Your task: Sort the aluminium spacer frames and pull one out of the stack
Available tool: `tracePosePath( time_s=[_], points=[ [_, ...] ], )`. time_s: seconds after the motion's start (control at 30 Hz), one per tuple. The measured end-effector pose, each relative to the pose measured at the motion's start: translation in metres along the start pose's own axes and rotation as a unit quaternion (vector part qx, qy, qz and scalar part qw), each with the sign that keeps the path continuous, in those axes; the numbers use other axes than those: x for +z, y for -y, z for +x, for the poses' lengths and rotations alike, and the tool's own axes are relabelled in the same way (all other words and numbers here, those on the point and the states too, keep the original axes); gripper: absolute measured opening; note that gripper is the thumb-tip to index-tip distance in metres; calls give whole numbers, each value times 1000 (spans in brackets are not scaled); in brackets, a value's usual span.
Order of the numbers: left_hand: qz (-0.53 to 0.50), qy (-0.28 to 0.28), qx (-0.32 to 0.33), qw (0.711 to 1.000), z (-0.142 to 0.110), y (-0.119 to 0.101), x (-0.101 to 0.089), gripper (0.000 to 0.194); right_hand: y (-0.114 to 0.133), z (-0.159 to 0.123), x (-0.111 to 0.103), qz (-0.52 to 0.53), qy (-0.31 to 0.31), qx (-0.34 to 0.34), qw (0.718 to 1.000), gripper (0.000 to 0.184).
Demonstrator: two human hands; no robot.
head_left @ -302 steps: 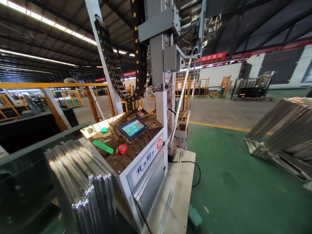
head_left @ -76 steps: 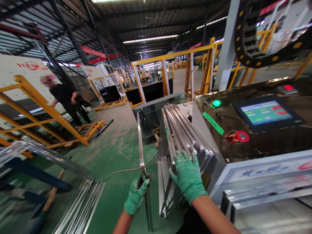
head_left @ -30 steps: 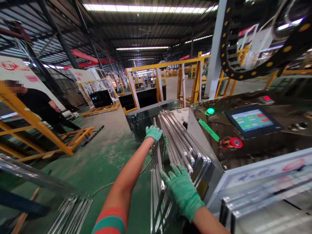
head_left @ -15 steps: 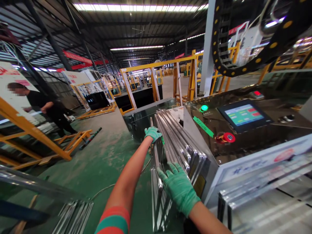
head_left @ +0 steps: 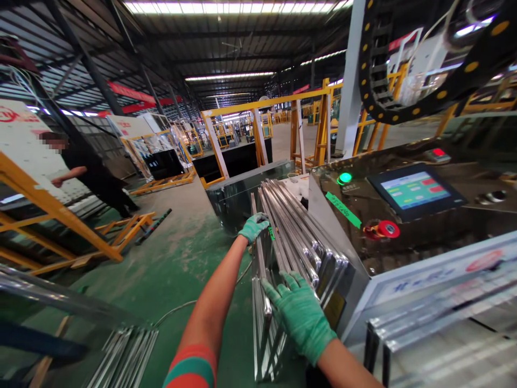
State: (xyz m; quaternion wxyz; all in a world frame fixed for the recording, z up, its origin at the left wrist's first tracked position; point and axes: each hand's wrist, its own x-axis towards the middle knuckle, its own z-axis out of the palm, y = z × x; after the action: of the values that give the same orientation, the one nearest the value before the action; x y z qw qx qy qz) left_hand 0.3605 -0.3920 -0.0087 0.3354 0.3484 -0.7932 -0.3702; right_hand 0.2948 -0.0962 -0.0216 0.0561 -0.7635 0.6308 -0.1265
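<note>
Frames (head_left: 297, 245) of silvery metal stand on edge against the machine cabinet (head_left: 355, 280), long axis running away from the person. Left hand (head_left: 253, 226) curls closed over the outermost frame's far top; right hand (head_left: 301, 315) lies flat and open on the near end.

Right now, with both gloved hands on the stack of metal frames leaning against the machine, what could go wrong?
1. The metal frames lean loosely; the outermost one, which the left hand grips, might tip toward the floor.
2. The right hand presses on the frame edges, so fingers could be pinched.
3. A cable lies on the green floor nearby; it could trip a foot.
</note>
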Motion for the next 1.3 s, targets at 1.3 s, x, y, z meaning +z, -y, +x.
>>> tracePosePath(
  time_s=[1.3],
  points=[
    [-283,-16,-24,959,-32,-67,0,41,0,6,2,41,12,9,999,52]
  ],
)
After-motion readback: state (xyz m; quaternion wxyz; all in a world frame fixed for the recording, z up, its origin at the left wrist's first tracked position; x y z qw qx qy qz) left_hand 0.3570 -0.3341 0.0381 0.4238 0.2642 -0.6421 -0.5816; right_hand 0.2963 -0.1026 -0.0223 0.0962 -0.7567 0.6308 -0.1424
